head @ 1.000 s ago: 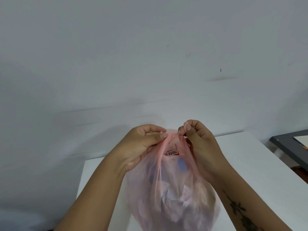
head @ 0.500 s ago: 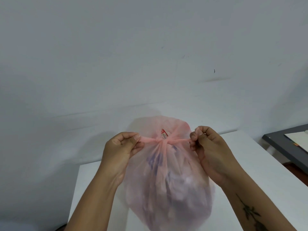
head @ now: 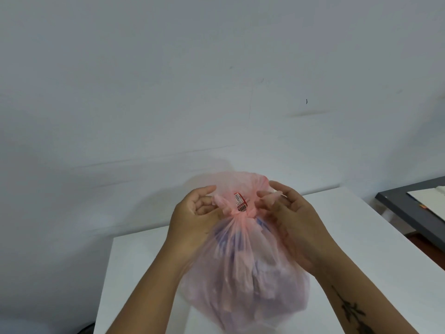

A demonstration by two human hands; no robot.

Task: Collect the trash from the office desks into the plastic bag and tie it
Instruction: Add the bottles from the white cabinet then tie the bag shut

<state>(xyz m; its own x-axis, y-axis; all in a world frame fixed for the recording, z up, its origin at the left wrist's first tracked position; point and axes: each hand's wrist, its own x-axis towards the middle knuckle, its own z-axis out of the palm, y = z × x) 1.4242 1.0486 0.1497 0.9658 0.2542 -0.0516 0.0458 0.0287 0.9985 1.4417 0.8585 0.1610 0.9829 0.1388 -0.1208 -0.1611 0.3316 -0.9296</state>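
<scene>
Bag [head: 240,273] upright on the tabletop [head: 349,237], neck cinched in one knot [head: 239,214], which may slip if left single, while a hard tug may tear the thin film: my left hand [head: 192,215] lies open beside the left tail [head: 220,201], my right hand [head: 293,213] touches the right tail [head: 271,196], its grip unreadable through blur.
</scene>
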